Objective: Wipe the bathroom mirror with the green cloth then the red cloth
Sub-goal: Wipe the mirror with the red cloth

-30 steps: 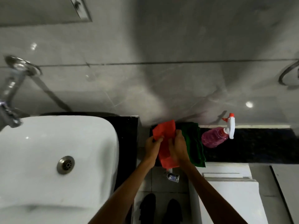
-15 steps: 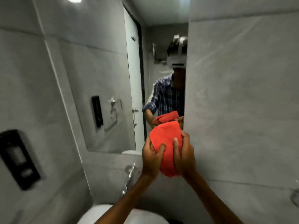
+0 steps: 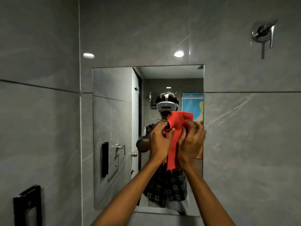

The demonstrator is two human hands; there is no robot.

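Red cloth [image 3: 175,137] bunched in both hands' grip, left hand [image 3: 160,142] and right hand [image 3: 190,144], hiding part of the mirror [image 3: 114,128].

Black wall dispenser [image 3: 27,207] lower left, chrome fitting [image 3: 262,33] upper right.

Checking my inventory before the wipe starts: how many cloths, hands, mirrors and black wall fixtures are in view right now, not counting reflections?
Red cloth: 1
Green cloth: 0 in view
Hands: 2, left hand and right hand, both gripping the red cloth
Mirror: 1
Black wall fixture: 1
Total: 5
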